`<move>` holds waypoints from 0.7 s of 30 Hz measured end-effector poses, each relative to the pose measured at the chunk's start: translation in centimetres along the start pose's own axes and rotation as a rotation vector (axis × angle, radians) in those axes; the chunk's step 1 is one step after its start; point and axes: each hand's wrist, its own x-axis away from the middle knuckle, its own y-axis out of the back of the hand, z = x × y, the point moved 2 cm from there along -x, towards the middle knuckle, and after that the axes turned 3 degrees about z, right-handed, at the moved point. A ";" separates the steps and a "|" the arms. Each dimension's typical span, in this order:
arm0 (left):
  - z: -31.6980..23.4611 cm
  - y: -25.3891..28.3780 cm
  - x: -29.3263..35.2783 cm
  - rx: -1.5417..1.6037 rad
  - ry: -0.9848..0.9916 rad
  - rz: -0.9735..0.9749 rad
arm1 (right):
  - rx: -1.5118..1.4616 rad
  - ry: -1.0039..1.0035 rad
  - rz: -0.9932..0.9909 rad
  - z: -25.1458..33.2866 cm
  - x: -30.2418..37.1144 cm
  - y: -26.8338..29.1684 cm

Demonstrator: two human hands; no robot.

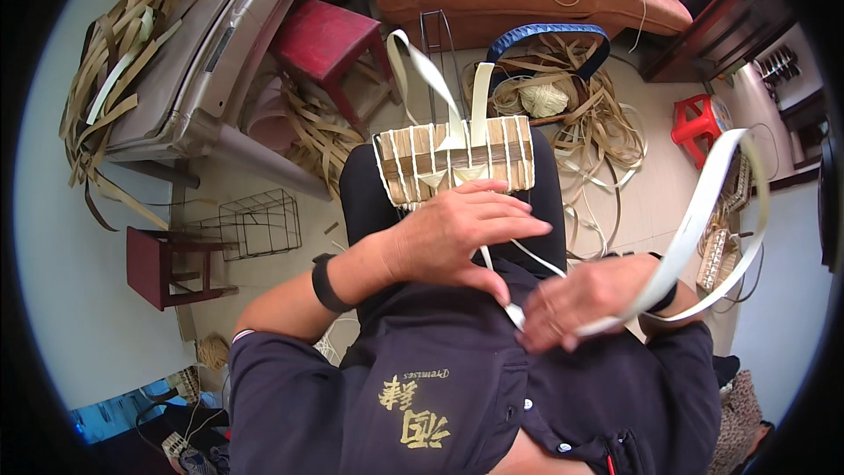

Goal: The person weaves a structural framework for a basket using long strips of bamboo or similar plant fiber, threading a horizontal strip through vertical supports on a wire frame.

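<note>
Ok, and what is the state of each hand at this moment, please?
Left hand: open, fingers extended; contact with the white strip cannot be told.
Right hand: blurred, but closed on the white strip.

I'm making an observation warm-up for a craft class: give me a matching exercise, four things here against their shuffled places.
1. slatted basket
2. wide white strip
3. red plastic stool
4. brown sofa

A. along the picture's top edge
B. looping up from the right hand
C. on the black trousers
D. standing toward the picture's right edge

Pairs: 1-C, 2-B, 3-D, 4-A
</note>
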 end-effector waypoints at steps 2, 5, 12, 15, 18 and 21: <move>2.0 -1.3 2.4 -0.165 0.034 0.097 | -0.299 0.283 0.144 2.5 1.4 0.1; 2.7 -2.5 4.3 -0.447 0.058 0.050 | -0.595 0.648 0.294 5.3 2.7 3.5; -5.6 -1.2 -1.3 -0.238 -0.017 0.087 | 0.166 -0.075 -0.366 -3.8 -0.2 3.3; -6.8 -1.9 -1.8 -0.078 -0.124 0.038 | 0.548 -0.228 -0.450 -6.2 -1.8 1.4; -5.2 -1.7 -2.4 0.034 -0.240 -0.041 | 0.601 0.078 -0.370 -8.1 -1.8 0.3; -2.3 -0.2 -1.1 0.120 -0.153 -0.096 | 0.210 -0.091 -0.148 -4.7 -0.1 0.2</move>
